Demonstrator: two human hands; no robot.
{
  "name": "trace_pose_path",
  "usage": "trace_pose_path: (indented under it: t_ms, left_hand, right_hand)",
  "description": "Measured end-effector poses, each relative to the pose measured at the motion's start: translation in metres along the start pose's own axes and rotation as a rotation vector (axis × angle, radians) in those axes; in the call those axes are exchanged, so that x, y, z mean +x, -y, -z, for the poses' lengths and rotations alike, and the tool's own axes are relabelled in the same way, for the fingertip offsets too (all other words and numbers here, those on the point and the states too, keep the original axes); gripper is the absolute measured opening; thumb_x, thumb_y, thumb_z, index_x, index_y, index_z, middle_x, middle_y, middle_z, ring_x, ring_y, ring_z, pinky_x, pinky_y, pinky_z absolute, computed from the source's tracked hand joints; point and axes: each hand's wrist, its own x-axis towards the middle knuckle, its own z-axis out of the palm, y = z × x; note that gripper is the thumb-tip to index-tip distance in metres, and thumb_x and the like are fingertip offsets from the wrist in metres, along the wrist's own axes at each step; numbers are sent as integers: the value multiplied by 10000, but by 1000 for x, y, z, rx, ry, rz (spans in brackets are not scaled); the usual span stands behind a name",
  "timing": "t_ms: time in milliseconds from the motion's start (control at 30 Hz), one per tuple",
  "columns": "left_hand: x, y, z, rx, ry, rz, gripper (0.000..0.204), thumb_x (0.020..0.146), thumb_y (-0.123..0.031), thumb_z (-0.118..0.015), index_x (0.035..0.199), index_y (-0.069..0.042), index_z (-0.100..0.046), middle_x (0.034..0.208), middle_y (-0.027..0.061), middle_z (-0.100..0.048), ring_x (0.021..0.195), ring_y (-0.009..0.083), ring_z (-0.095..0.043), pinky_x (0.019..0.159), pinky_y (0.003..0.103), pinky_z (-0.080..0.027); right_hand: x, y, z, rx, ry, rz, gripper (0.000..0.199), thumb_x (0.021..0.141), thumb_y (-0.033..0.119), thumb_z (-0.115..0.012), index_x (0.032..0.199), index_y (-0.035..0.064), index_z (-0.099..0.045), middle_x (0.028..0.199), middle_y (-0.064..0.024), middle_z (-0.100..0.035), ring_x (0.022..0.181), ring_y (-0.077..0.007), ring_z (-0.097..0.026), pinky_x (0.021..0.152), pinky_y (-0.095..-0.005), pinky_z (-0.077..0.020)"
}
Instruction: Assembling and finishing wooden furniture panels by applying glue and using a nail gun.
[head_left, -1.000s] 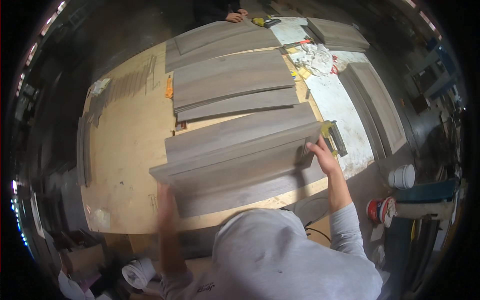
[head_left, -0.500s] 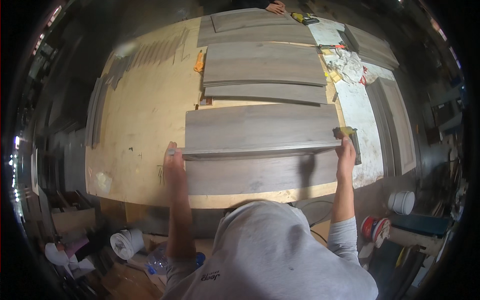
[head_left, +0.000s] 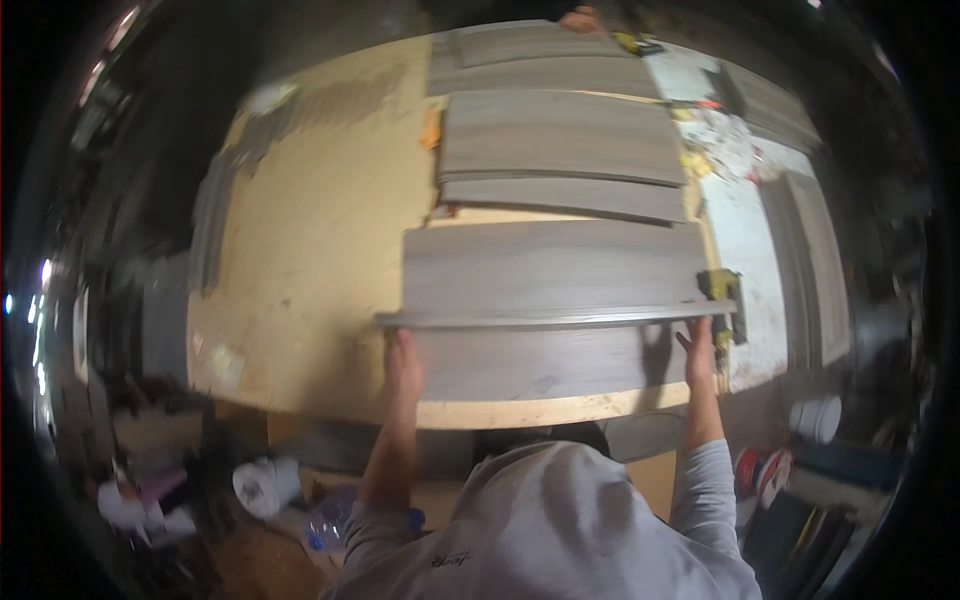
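Note:
A long, narrow grey wood strip runs crosswise in front of me, above the wide grey wood-grain board and the nearer grey board surface. Near its left end, my left hand grips it from the near side, its fingers partly hidden behind the wood. My right hand holds it near the right end, thumb toward me and fingertips over the edge. Both ends stick out past the hands. Just beyond the right end stands a yellow-green and black power tool. The picture is slightly blurred.
More grey boards are stacked farther up the pale wooden table. Narrow strips lie at its left edge. On the white surface at right are crumpled white material and panels. A person's hand shows at the far edge. Buckets stand below.
The strip has come slightly toward me and lower in view. My left hand has shifted inward from its end. The whole view has swung, so the table appears farther right.

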Motion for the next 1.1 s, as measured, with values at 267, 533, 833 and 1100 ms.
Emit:
trace_pose_path:
  t_ms: [267, 533, 833, 1100]
  left_hand:
    - [-53, -118, -145, 726, 319, -11, 460, 1100, -326, -461, 1266, 72, -620, 1177, 162, -668, 1115, 236, -592, 1000, 405, -457]
    - [-97, -107, -345, 343, 800, 511, 535, 1061, -366, -507, 1419, 30, -540, 1437, 149, -586, 1345, 277, -523, 1162, 396, -371]
    - [-283, -46, -713, -224, 1176, 823, 464, 1028, -416, -517, 1335, -68, -523, 1399, 112, -578, 1325, 309, -533, 1111, 509, -429]
    - [-382, 6, -880, -147, 1303, 956, 377, 1033, -390, -495, 1289, -113, -515, 1383, 74, -594, 1287, 249, -557, 1061, 484, -459]
  right_hand:
    - [-113, -4, 45, -58, -228, -92, 514, 1063, 366, -561, 1389, -32, -574, 1289, -133, -676, 1230, -205, -588, 1099, -365, -412]
    - [-270, -46, 219, 333, -554, -171, 385, 1030, 220, -570, 1344, 3, -612, 1265, -73, -685, 1123, -165, -638, 1009, -304, -470]
    - [-302, -35, 300, 706, -1149, 170, 442, 1066, 306, -529, 1370, -13, -570, 1308, -105, -647, 1177, -213, -623, 1028, -337, -475]
    - [-208, 16, 441, 559, -1317, 263, 464, 1075, 293, -517, 1388, -49, -539, 1371, -153, -614, 1232, -245, -601, 1040, -355, -472]
